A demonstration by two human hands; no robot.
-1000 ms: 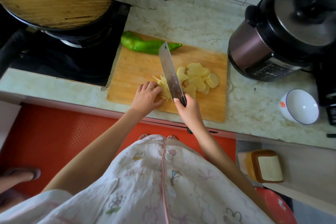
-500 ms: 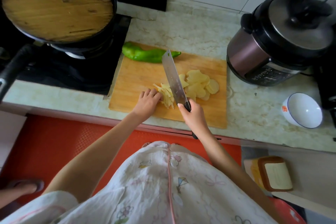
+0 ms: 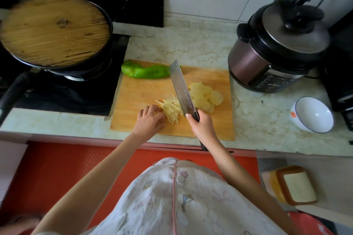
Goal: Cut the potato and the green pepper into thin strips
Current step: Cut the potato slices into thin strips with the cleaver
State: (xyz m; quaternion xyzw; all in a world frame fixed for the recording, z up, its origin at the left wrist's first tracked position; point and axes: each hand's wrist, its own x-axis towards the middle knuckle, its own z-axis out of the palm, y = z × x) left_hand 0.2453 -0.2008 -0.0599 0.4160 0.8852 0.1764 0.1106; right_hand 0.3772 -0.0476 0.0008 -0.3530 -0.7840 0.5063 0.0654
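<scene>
While the right hand (image 3: pixel 202 127) grips the broad steel cleaver (image 3: pixel 180 89), its blade stands between pale yellow potato strips (image 3: pixel 171 109), left, and round potato slices (image 3: pixel 205 95), right, on the rectangular wooden cutting board (image 3: pixel 137 99). The left hand (image 3: pixel 150 123), fingers curled, touches the strips; any pinch is unclear. The long green pepper (image 3: pixel 145 71) lies far-left.

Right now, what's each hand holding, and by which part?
The right hand grips the cleaver by its dark handle, just behind the blade. The left hand sits curled against the potato strips; a hold cannot be told.
</scene>
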